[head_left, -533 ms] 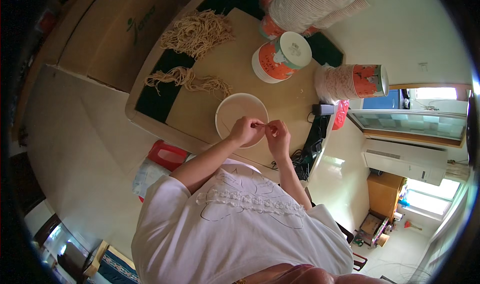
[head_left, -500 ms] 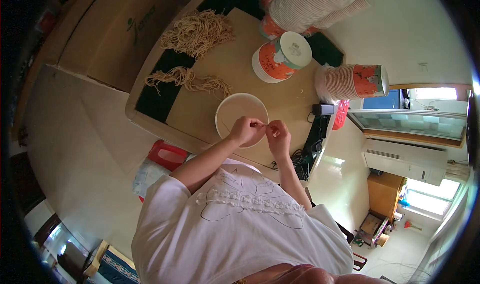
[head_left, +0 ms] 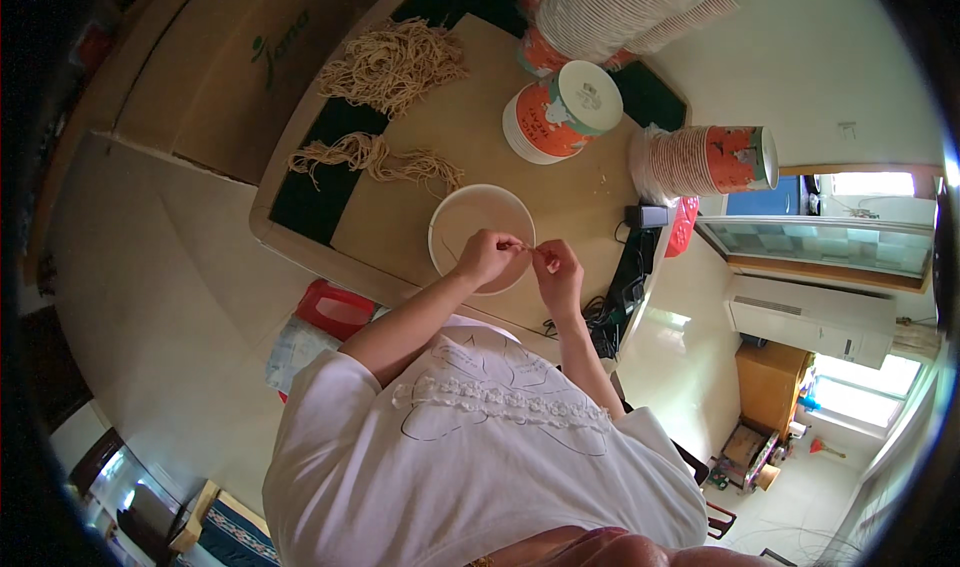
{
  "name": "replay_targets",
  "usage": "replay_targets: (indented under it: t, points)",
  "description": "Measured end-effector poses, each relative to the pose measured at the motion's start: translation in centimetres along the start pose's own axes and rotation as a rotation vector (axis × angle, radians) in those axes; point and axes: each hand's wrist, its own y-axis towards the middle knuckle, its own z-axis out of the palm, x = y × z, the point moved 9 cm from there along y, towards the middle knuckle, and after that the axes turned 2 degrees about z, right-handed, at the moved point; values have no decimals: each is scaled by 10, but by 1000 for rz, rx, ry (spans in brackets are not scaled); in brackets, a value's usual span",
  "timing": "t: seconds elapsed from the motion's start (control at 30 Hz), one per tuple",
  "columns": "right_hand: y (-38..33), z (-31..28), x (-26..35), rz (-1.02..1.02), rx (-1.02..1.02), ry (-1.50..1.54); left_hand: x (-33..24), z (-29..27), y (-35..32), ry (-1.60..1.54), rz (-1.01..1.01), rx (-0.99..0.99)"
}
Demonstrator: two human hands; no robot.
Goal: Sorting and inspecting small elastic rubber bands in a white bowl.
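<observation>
Over the near rim of a white paper tub, my left hand pinches something thin and beige, seemingly a strand of string that trails down into the tub. My right hand is closed at the fingertips, almost touching the left ones and pinching the same strand just past the tub's right rim. The exact join between the fingers is too small to make out. A loose bundle of beige string lies beyond the tub to the left, and a larger tangled heap of string is farther back.
An upturned orange-and-white paper tub stands on the brown board. Stacked paper tubs in plastic rise at the back, with another stack lying at the right. A black adapter and cables edge the table. A large cardboard box stands left.
My fingertips have shifted very slightly, with the right hand's tips a touch lower. Both hands keep their pinch over the tub's rim, and the things on the table stay put.
</observation>
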Motion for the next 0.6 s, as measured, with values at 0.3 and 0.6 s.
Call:
replay_targets:
  t: [0.3,0.6]
  points:
    - [-2,4,6,-46,21,19,14,5,7,-114,-11,41]
    - [-1,7,14,-93,46,-72,6,0,5,-162,-5,-12]
